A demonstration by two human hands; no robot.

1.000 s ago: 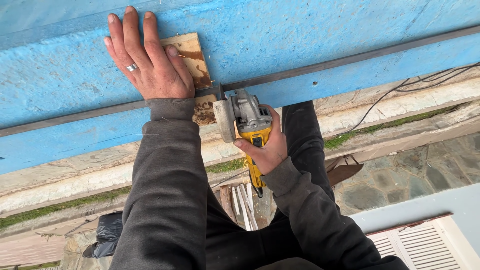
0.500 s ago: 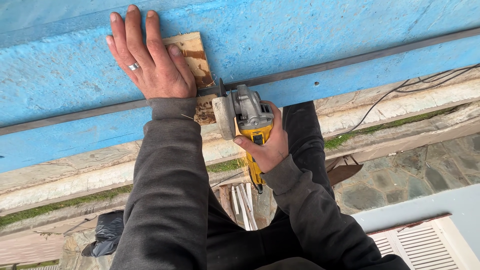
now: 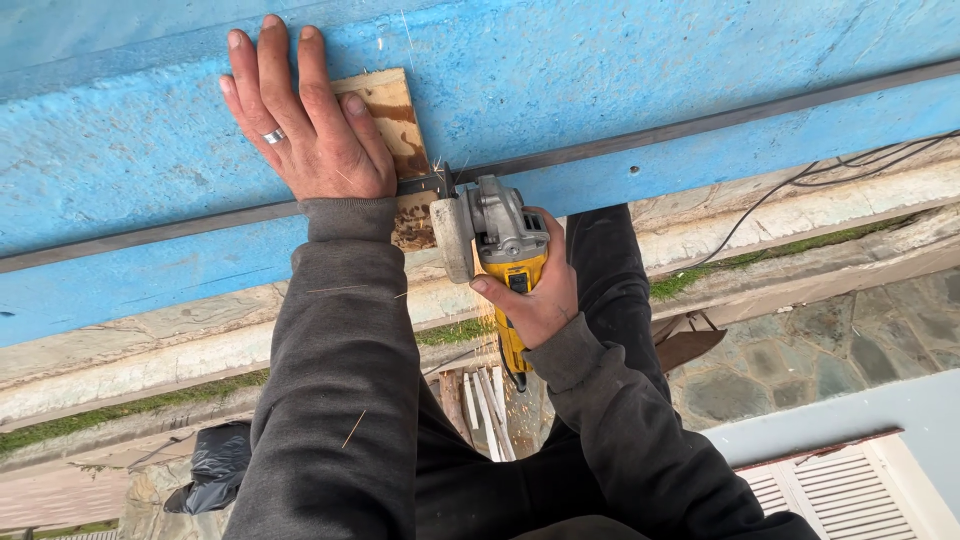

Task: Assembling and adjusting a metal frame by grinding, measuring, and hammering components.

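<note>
- Since a second ago little has shifted: my angle grinder (image 3: 500, 262) has crept a touch along the dark metal strip (image 3: 700, 122), and thin bright sparks now streak over my sleeve and down toward the ground.
- My left hand (image 3: 310, 125) stays flat and spread, palm down on the plywood scrap (image 3: 392, 115), pinning it against the blue painted board (image 3: 600, 60); it grips nothing, only presses.
- My right hand (image 3: 535, 290) is wrapped tight around the grinder's yellow body, thumb up on the side.
- The disc meets the strip just beside the plywood's lower edge, right by my left wrist.
- Sparks suggest the cut is biting into the metal, I judge.
- Below me lie stone paving (image 3: 800, 350) and a black cable (image 3: 820, 180).
</note>
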